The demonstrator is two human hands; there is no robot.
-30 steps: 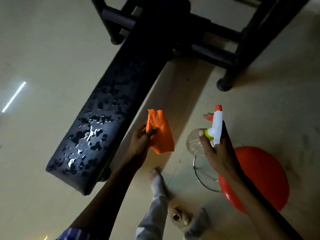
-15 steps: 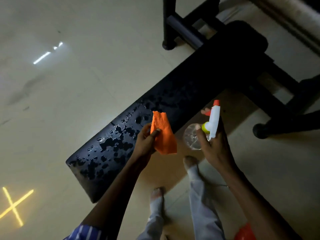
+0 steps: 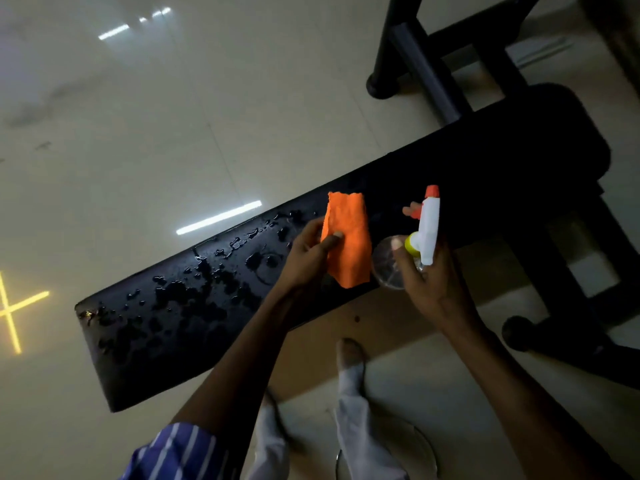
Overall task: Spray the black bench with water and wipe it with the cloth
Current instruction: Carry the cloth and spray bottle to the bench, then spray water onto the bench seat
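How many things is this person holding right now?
2. An orange cloth is pinched in the left hand, over the wet black bench. A spray bottle is gripped in the right hand, beside the cloth. Nothing else appears held.

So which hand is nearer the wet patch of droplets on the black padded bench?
Left. The left hand, pinching the orange cloth, hovers at the droplets' edge; the right hand, gripping the white spray bottle, is farther along the bench.

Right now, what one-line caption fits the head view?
Left hand holding orange cloth, right hand gripping white-headed spray bottle over wet black padded bench.
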